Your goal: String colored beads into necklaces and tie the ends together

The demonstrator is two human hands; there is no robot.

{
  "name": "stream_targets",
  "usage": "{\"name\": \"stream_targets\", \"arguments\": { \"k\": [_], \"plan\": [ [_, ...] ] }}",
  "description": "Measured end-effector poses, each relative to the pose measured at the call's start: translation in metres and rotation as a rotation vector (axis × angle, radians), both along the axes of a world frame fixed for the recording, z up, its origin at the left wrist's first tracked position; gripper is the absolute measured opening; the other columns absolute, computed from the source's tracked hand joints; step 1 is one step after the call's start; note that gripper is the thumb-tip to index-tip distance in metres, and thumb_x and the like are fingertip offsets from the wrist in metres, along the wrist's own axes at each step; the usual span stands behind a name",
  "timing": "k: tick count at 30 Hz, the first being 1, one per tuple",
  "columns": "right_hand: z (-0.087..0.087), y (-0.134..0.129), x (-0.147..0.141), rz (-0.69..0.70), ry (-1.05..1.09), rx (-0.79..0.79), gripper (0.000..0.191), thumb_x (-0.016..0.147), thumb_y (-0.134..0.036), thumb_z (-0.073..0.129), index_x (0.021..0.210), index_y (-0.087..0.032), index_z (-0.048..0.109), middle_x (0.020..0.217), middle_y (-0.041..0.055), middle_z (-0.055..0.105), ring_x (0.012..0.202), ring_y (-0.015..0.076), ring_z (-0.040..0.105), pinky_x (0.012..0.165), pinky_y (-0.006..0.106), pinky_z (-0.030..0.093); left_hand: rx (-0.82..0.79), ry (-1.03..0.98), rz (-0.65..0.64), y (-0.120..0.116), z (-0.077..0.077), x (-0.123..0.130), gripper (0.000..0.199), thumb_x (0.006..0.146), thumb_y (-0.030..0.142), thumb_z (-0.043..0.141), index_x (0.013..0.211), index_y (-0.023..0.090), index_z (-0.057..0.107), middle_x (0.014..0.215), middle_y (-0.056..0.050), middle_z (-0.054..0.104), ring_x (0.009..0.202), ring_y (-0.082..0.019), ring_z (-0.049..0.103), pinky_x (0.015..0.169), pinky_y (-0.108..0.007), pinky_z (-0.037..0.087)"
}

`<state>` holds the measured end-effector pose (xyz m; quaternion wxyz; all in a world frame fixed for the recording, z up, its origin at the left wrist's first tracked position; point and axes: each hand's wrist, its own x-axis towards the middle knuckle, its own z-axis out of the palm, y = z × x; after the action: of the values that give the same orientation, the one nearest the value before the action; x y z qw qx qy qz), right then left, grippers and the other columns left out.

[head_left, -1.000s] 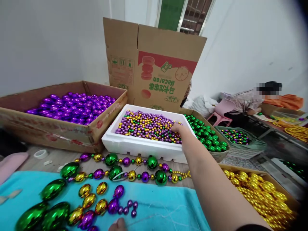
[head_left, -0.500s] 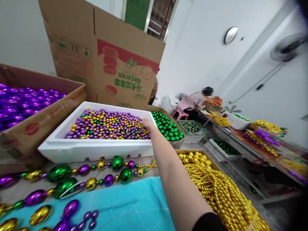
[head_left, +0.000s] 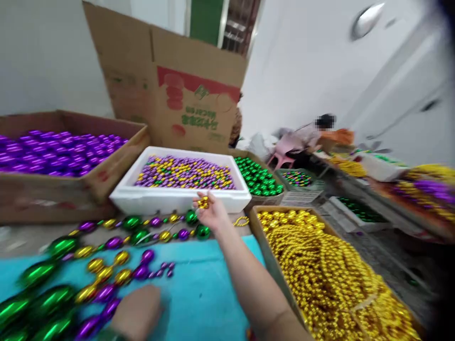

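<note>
Several small gold beads (head_left: 203,202) sit in the curled fingers of my right hand (head_left: 212,213), palm turned up, in front of the white foam box (head_left: 159,198). That box holds small purple, gold and green beads (head_left: 185,173). Low in the view, my left hand (head_left: 138,311) is smeared by motion, its fingers not readable, over the turquoise cloth (head_left: 199,284). Close to it lie loose gold beads (head_left: 104,273), purple beads (head_left: 141,271) and large green beads (head_left: 57,300). Beyond the cloth, two strung bead strands (head_left: 114,242) stretch sideways.
A carton of purple beads (head_left: 117,168) stands left. Green beads (head_left: 258,175) fill a container behind the foam box. A carton of gold bead strands (head_left: 316,265) is at right. Further off, a person (head_left: 305,137) sits near a long bench (head_left: 419,199).
My right hand has come out of the foam box toward me with gold beads in it. My left hand has entered from below. The camera view has shifted.
</note>
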<state>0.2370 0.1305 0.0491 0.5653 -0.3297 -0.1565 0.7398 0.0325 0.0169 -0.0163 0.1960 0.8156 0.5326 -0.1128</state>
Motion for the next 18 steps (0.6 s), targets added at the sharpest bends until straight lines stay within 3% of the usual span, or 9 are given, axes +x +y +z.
{"name": "stream_targets", "arguments": {
  "k": [3, 6, 10, 14, 18],
  "plan": [
    [-0.03, -0.037, -0.023, 0.066, 0.158, -0.099, 0.028, 0.095, -0.034, 0.033, 0.096, -0.016, 0.055, 0.076, 0.0066, 0.064, 0.072, 0.0146, 0.062, 0.052, 0.021, 0.051, -0.04, 0.049, 0.1, -0.007, 0.015, -0.003, 0.033, 0.078, 0.029, 0.046, 0.089, 0.008, 0.07, 0.096, -0.022, 0.068, 0.095, -0.03, 0.063, 0.082, -0.038, 0.045],
    [-0.047, -0.059, -0.035, 0.114, 0.224, -0.163, 0.032, 0.096, -0.034, 0.032, 0.102, -0.014, 0.056, 0.082, 0.0083, 0.066, 0.079, 0.016, 0.065, 0.061, 0.025, 0.054, -0.049, 0.021, 0.17, -0.006, 0.026, -0.005, 0.034, 0.079, 0.036, 0.049, 0.083, 0.01, 0.071, 0.09, -0.021, 0.068, 0.091, -0.03, 0.064, 0.081, -0.036, 0.046],
    [-0.05, -0.075, -0.041, 0.164, 0.23, -0.182, 0.037, 0.096, -0.039, 0.03, 0.106, -0.013, 0.055, 0.087, 0.0103, 0.067, 0.084, 0.0175, 0.065, 0.066, 0.029, 0.056, 0.053, -0.067, 0.176, -0.006, 0.033, -0.007, 0.039, 0.086, 0.038, 0.041, 0.081, 0.012, 0.069, 0.083, -0.017, 0.069, 0.083, -0.026, 0.065, 0.077, -0.035, 0.047],
    [-0.051, -0.082, -0.044, 0.191, 0.216, -0.185, 0.038, 0.096, -0.038, 0.03, 0.107, -0.011, 0.054, 0.084, 0.0115, 0.067, 0.081, 0.0179, 0.066, 0.067, 0.029, 0.056, 0.329, -0.382, 0.293, -0.008, 0.029, -0.002, 0.033, 0.091, 0.03, 0.037, 0.097, 0.016, 0.066, 0.095, -0.009, 0.069, 0.089, -0.02, 0.063, 0.081, -0.031, 0.046],
    [-0.057, -0.085, -0.05, 0.235, 0.183, -0.239, 0.025, 0.094, -0.029, 0.036, 0.102, -0.013, 0.054, 0.075, 0.0077, 0.066, 0.066, 0.0151, 0.065, 0.051, 0.023, 0.053, 0.463, -0.638, 0.344, -0.012, 0.02, 0.004, 0.028, 0.09, 0.029, 0.043, 0.106, 0.016, 0.062, 0.102, -0.007, 0.066, 0.094, -0.017, 0.06, 0.084, -0.029, 0.046]
  ]
}}
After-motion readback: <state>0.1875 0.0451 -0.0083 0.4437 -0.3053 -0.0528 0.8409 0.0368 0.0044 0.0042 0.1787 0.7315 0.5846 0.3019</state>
